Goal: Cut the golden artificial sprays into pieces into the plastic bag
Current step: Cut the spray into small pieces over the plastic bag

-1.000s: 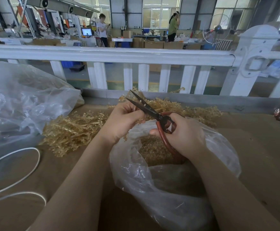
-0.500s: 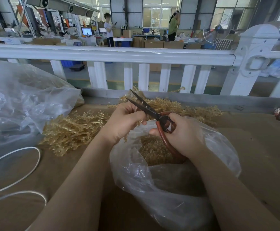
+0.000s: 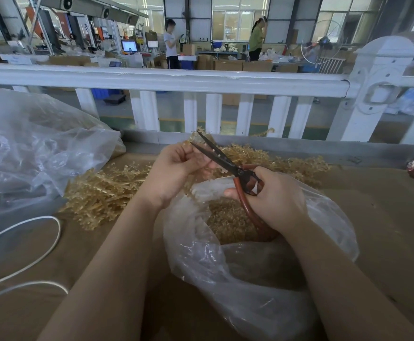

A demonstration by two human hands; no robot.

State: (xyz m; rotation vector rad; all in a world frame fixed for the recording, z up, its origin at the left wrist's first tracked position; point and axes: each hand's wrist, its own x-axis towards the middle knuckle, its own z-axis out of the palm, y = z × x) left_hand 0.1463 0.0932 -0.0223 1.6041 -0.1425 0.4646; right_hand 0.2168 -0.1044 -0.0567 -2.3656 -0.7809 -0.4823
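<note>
While my left hand pinches a golden spray by its stem, curled fingers holding it up over the mouth of the bag, my right hand grips the red handles of the scissors, whose blades stand parted and point up and away to the left. That spray lies just left of the blades, its long axis seemingly crossing them, so the left hand is the nearer and I judge it only has to feed the stem between them. More sprays are heaped on the desk behind and left of the bag, with cut pieces inside it.
</note>
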